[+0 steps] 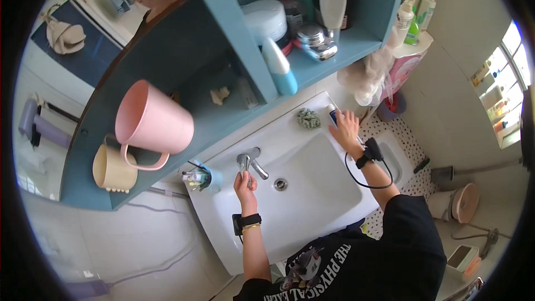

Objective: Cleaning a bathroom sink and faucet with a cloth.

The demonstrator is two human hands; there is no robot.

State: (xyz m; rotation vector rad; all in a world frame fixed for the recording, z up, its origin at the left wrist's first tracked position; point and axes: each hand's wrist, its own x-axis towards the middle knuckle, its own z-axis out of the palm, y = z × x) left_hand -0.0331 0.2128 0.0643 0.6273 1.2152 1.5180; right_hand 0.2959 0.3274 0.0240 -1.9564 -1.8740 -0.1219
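Observation:
At the back left of the white sink [312, 223], my left hand [245, 192] is closed around the lever of the chrome faucet [258, 168]. My right hand [346, 132] lies at the sink's far right corner, its fingers bent around a blue and white tube [333, 115]. Much of that tube is hidden under the hand. A grey-green scrunchie [308, 119] rests on the back ledge, left of the tube. Dark bands with small devices sit on both my wrists, and a black cable loops off the right one. The basin shows its round drain [280, 184].
A blue cup of toothbrushes [206, 179] stands on the sink's left corner. Overhead, a blue shelf [217, 125] holds a pink mug [153, 120], a cream cup [114, 168], jars and tubes. A mesh bath puff [365, 78] hangs beyond my right hand.

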